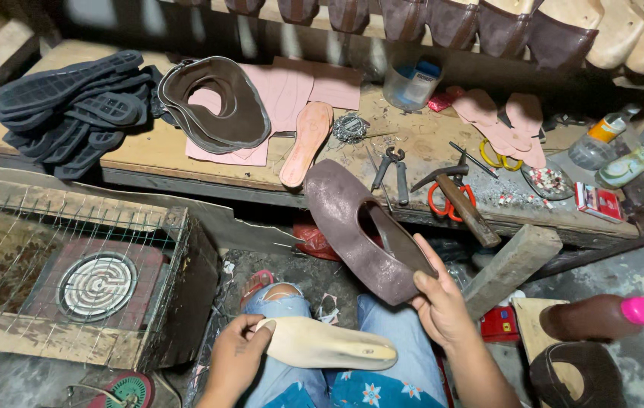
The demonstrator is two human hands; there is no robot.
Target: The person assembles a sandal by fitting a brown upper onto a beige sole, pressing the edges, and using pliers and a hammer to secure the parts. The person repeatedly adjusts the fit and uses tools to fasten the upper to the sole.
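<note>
Left hand [237,349]: closed round the heel end of the pale shoe last [327,344], thumb on top; I see the last lying across my lap, toe pointing right.
Right hand [440,302]: pinched shut on the back edge of the brown shoe upper [356,227], thumb inside the opening, fingers beneath.
Shoe upper: held up in the air, tilted, toe toward the bench [156,155], clear of the last and just above it.
Step in hand, by my reading: upper and last are being brought together. To do it well I would keep the opening facing the last's toe, line the toes up first, and hold the heel edge without creasing it.
Bench, left: stack of black rubber outsoles [72,109]; further brown uppers [220,102] lying on pink insole sheets.
Bench, centre: one pink insole [307,143]; pliers [391,172]; hammer [462,202] resting over orange-handled scissors.
Bench, right: clear plastic tub [411,83]; two plastic bottles [624,147]; small dish of tacks, contents too small to tell for sure.
Floor, left: wire-caged electric hotplate [97,283] in a wooden frame.
Floor, right: wooden block [512,266], leaning; another lasted brown shoe with a pink knob [602,317].
Rear rack: row of lasts and lasted uppers along the top edge.
</note>
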